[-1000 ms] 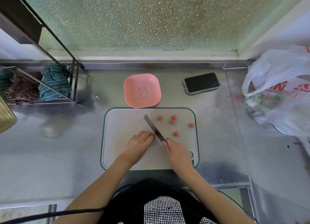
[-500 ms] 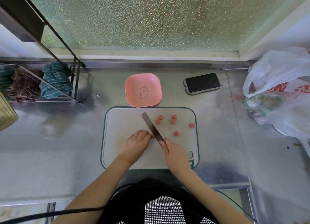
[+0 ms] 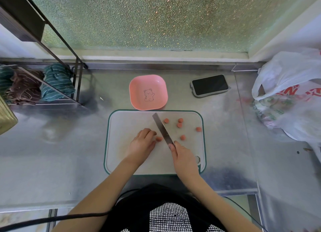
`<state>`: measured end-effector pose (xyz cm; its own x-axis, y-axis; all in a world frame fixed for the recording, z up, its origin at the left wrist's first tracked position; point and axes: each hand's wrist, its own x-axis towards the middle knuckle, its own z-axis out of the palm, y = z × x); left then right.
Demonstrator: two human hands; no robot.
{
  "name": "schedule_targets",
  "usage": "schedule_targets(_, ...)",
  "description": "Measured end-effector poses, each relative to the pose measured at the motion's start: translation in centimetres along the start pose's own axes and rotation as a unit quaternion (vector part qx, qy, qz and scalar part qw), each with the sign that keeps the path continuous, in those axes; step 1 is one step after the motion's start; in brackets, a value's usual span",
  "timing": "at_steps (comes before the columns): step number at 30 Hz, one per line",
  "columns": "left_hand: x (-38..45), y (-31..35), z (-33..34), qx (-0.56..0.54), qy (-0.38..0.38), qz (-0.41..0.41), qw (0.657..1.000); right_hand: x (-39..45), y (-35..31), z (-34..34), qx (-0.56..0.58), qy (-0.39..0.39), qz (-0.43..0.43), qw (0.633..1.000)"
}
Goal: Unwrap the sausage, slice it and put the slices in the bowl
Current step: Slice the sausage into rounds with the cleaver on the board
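Note:
A white cutting board (image 3: 125, 155) with a green rim lies in front of me. My left hand (image 3: 141, 144) rests on it and pins a short pink sausage stub (image 3: 159, 138) under its fingertips. My right hand (image 3: 184, 158) grips a knife (image 3: 162, 130), whose blade lies just right of the stub and points away from me. Several pink sausage slices (image 3: 179, 125) lie scattered on the board's right half. The pink square bowl (image 3: 148, 92) with a bear drawing stands just beyond the board and holds nothing.
A dark phone (image 3: 210, 85) lies at the back right of the steel counter. White plastic bags (image 3: 291, 96) fill the right side. A black wire rack (image 3: 76, 85) with folded cloths (image 3: 57, 81) stands at the left.
The knife blade has shifted slightly right and away from the stub. The end of the sausage now shows beyond my left fingertips. Slices on the board have shifted a little.

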<state>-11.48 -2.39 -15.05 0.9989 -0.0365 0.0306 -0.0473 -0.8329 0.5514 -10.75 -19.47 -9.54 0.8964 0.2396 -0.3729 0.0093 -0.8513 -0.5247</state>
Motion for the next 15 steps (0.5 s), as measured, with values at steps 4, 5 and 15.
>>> schedule_targets(4,0.2,0.5,0.1,0.008,-0.023,0.010,1.000,-0.1,-0.3,0.2,-0.003,-0.009,-0.010,1.000)
schedule_targets(5,0.2,0.7,0.1,0.005,-0.022,0.004,1.000,-0.1,-0.4,0.3,0.001,-0.010,-0.011,1.000)
schedule_targets(15,0.2,0.9,0.2,-0.006,-0.015,-0.009,1.000,0.1,-0.2,1.3,-0.012,-0.013,-0.020,1.000)
